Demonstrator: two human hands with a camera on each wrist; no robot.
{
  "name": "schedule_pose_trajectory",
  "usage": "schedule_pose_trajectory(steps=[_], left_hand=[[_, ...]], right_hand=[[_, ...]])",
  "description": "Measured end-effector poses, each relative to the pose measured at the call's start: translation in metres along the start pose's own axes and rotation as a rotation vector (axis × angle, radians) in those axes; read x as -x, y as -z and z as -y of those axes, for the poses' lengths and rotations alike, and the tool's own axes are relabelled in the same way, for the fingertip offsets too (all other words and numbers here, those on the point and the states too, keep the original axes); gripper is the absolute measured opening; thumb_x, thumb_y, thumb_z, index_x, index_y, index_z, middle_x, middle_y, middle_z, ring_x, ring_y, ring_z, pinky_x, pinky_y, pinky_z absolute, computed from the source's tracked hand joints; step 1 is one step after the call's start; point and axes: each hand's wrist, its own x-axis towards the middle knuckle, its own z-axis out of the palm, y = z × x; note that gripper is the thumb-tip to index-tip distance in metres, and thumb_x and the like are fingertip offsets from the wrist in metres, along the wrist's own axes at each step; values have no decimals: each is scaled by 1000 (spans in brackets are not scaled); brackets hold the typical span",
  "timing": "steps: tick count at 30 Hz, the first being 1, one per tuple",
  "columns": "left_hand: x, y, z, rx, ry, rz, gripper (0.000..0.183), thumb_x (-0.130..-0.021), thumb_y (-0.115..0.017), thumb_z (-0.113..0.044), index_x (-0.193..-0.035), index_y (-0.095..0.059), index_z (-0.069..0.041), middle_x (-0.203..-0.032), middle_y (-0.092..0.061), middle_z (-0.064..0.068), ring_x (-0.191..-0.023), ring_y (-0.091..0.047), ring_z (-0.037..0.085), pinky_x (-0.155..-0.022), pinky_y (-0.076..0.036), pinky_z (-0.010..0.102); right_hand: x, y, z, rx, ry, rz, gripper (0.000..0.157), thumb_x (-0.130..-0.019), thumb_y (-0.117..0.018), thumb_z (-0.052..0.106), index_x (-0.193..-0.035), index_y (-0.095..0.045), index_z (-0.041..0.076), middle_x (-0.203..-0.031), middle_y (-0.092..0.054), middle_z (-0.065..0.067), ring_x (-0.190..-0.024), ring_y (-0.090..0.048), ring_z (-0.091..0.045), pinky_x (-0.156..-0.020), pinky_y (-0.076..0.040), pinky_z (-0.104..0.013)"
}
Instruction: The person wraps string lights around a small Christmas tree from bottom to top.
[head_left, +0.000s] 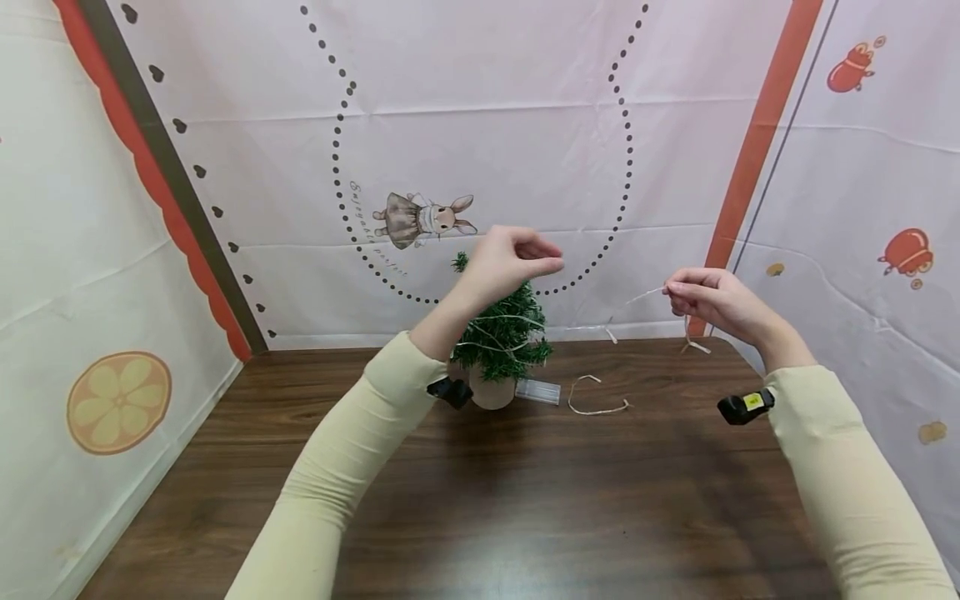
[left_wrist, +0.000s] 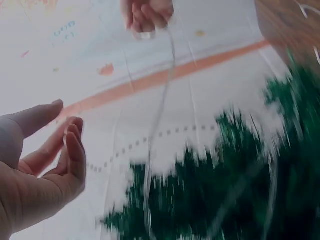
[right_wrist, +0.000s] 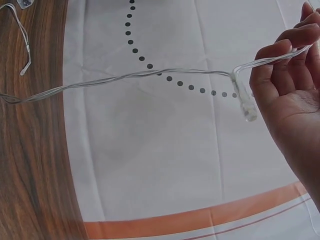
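My right hand (head_left: 716, 304) is raised at the right and pinches a thin clear wire of string lights (right_wrist: 150, 74). A small clear bulb (right_wrist: 245, 102) hangs from this wire close to the fingers in the right wrist view. A small green artificial Christmas tree (head_left: 501, 333) stands on the table in a pale round pot (head_left: 491, 392), with wire wound across its branches. My left hand (head_left: 506, 262) hovers in front of the treetop, hiding part of it. Its thumb and bent fingers are apart, with nothing between them in the left wrist view (left_wrist: 47, 165).
A loose stretch of wire (head_left: 597, 412) lies curved on the brown wooden table (head_left: 480, 517), right of the tree. Beside the pot is a small clear, whitish box (head_left: 538, 392). Printed cloth (head_left: 480, 150) hangs behind the table and along both sides.
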Motion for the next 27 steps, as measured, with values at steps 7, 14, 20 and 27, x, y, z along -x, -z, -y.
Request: schedule_pose_trajectory(steps=[7, 14, 20, 27], left_hand=[[-16, -41, -19, -107, 54, 108, 18, -82, -75, -21, -97, -73, -11, -91, -73, 0, -78, -65, 8, -70, -50, 20], [-30, -75, -22, -89, 71, 108, 13, -81, -75, -17, -92, -74, -10, -85, -74, 1, -74, -64, 6, -63, -47, 17], [-40, -88, -17, -93, 90, 111, 12, -80, -76, -18, -90, -76, -11, -85, -73, 0, -76, -64, 8, -63, -46, 17], [-42, -98, -12, -27, 102, 114, 12, -79, -78, -22, -87, -77, -12, -85, -72, -1, -73, -62, 6, -62, -47, 17]], right_hand=[[-3, -2, 2, 33, -15, -23, 25, -99, -42, 1, -98, -66, 8, -78, -55, 2, -71, -48, -13, -66, -46, -24], [-7, -6, 3, 36, -38, -34, 24, -99, -44, 2, -96, -67, 9, -77, -55, 2, -70, -48, -12, -66, -45, -24], [-9, -8, 3, 17, -29, -29, 21, -99, -44, 2, -98, -65, 5, -77, -54, 1, -71, -48, -13, -66, -45, -24], [-8, -8, 1, 43, -44, -34, 21, -99, -45, 4, -97, -65, 9, -76, -52, 1, -71, -47, -13, -67, -45, -24]])
